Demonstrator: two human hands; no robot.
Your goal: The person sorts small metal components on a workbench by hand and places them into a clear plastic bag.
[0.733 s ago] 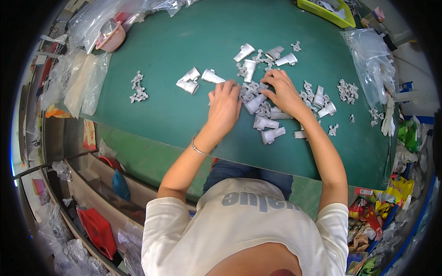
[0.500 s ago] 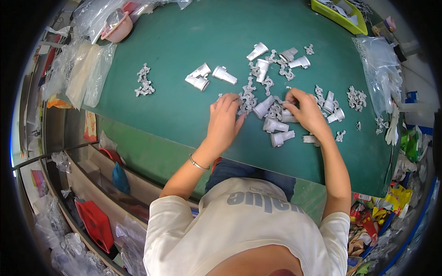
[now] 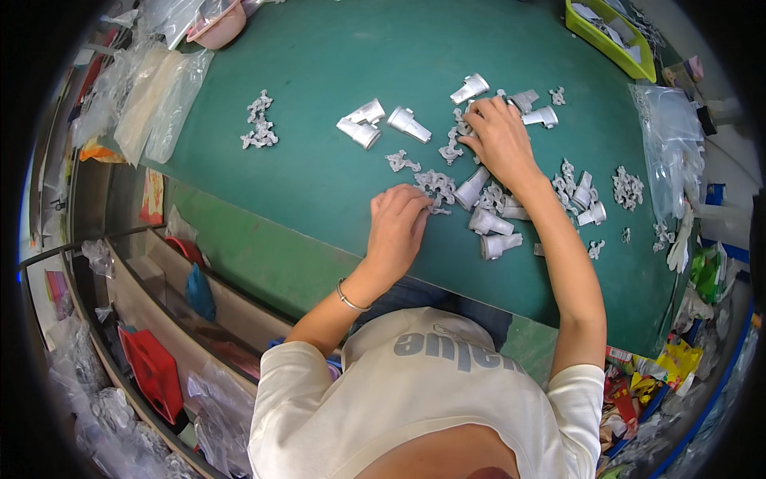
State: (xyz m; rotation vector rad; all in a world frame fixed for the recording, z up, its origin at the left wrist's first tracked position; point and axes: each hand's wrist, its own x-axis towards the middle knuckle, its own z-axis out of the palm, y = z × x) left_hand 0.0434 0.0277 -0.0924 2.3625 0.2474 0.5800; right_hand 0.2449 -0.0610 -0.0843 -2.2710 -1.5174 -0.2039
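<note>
My left hand (image 3: 398, 223) is closed at the near left of a pile of small, knobbly grey metal pieces (image 3: 435, 184). One small grey metal piece (image 3: 440, 211) shows at its fingertips. Farther off, my right hand (image 3: 501, 137) reaches over the far cluster with bent fingers, and what lies under them is mostly hidden. Small grey pieces (image 3: 451, 152) show beside its thumb. Between the hands lies a silver tapered metal tube (image 3: 472, 187). More silver tubes (image 3: 500, 245) rest nearer to me, and another tube (image 3: 471, 88) lies just beyond my right hand.
At the left, three silver tubes (image 3: 409, 124) and a group of small pieces (image 3: 259, 120) lie on the green tabletop (image 3: 319, 199). More pieces (image 3: 628, 188) are at the right. A yellow-green tray (image 3: 610, 36), a pink bowl (image 3: 219, 28) and plastic bags (image 3: 669, 144) line the edges.
My right hand has moved away from me, from the near tubes to the far cluster. My left hand has drawn slightly nearer to me. The view has shifted a little.
</note>
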